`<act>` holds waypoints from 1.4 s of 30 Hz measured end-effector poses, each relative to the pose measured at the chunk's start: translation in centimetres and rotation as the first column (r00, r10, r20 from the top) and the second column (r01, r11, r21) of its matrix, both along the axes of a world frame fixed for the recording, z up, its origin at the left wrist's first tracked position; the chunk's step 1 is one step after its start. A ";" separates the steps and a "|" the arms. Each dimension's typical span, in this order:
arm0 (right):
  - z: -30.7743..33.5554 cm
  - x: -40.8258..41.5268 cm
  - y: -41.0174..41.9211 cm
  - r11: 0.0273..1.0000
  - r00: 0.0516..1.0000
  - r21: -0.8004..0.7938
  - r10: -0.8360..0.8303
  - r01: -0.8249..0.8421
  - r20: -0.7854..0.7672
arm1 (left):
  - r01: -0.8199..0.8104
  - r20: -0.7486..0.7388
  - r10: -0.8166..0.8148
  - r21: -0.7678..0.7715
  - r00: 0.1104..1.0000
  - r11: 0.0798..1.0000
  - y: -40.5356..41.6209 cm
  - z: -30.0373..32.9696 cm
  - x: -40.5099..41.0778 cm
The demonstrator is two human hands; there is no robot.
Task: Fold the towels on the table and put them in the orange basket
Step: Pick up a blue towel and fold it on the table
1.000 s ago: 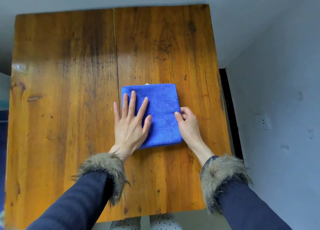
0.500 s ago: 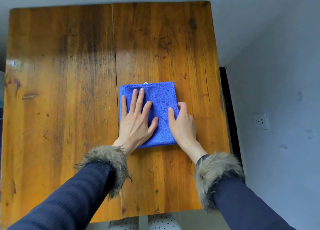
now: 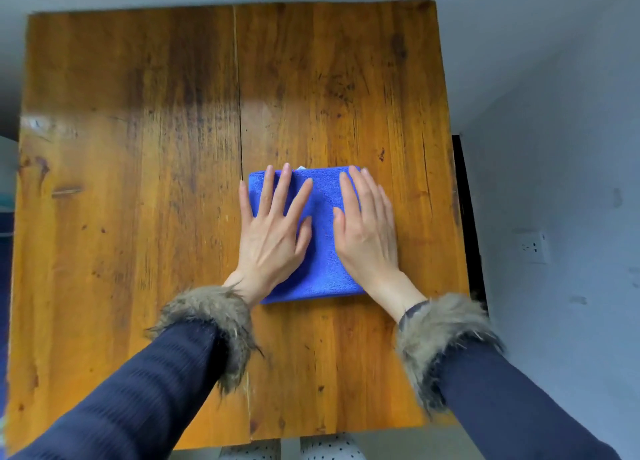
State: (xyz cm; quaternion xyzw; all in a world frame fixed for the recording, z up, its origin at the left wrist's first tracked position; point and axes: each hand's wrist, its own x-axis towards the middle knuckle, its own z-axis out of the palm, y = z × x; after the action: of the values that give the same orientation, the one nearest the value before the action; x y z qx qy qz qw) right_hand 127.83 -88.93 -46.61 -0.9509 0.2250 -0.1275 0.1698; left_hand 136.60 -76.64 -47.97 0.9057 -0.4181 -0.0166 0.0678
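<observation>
**A:** Where is the towel?

**B:** The blue towel (image 3: 323, 251) lies folded into a small rectangle on the wooden table (image 3: 138, 182), right of the seam between the two boards and somewhat nearer the near edge than the far one. A scrap of white, perhaps a label, peeks out at its far edge.

**A:** And the hands?

**B:** Both lie palm down on it. The left hand (image 3: 272, 232) covers the towel's left part, its fingers (image 3: 281, 189) spread apart and reaching to the far edge; the little finger lies along the left border, partly over the wood. The thumb points toward the middle of the cloth.

**A:** The right one?

**B:** The right hand (image 3: 369, 231) rests flat on the right part, its fingers (image 3: 360, 189) pressed close together and pointing away, tips at the far right corner. Its outer side hangs past the towel's right edge over the table. A strip of blue shows between the two hands.

**A:** Is either one gripping the cloth?

**B:** Neither pinches or holds anything; both are laid flat on top.

**A:** Anything else in view?

**B:** Dark sleeves with furry cuffs (image 3: 211, 315) at both wrists, a grey wall with a socket (image 3: 533, 248) at the right, and spotted fabric (image 3: 329, 447) below the table's near edge.

**A:** The orange basket?

**B:** I cannot tell where it stands.
</observation>
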 end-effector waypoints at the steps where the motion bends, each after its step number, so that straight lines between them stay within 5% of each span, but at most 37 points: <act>1: -0.3 0.9 0.0 0.999 0.999 0.027 0.032 -0.031 -0.031 | -0.006 -0.006 0.006 0.004 1.000 1.000 0.0 0.0 0.5; 5: -2.3 1.2 0.0 0.993 0.980 0.111 0.054 -0.033 -0.190 | 0.004 -0.058 -0.001 0.056 0.998 0.998 0.5 -0.6 1.1; 18: -2.4 0.7 -0.7 0.975 0.975 0.217 0.086 -0.040 -0.207 | 0.021 -0.202 -0.020 0.002 0.979 1.000 0.8 -0.5 1.3; 22: -1.0 -0.9 -1.0 0.915 0.982 0.358 -0.169 0.188 -0.084 | -0.282 -0.340 0.197 -0.219 0.919 0.934 3.0 0.9 1.4; 25: -0.3 -1.9 -1.5 0.751 0.878 0.466 -0.457 0.468 -0.146 | -0.598 -0.465 0.453 -0.229 0.761 0.768 5.2 1.2 1.7; 27: 0.0 -1.8 -2.0 0.582 0.810 0.569 -0.480 0.581 -0.337 | -0.765 -0.667 0.531 -0.092 0.522 0.637 5.8 1.4 1.9; 29: 0.3 -1.4 -2.2 0.493 0.785 0.612 -0.415 0.619 -0.460 | -0.782 -0.792 0.500 0.045 0.351 0.621 5.7 1.6 1.9; 42: 1.3 0.7 -3.1 0.194 0.774 0.750 -0.212 0.632 -0.597 | -0.799 -0.931 0.354 0.145 0.090 0.584 4.8 2.4 1.3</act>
State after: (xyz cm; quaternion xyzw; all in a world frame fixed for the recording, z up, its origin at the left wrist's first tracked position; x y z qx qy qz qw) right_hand 128.54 -92.07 -45.28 -0.5772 0.5401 0.1599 0.5912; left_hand 137.87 -71.85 -45.54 0.7891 0.1051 -0.3854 0.4667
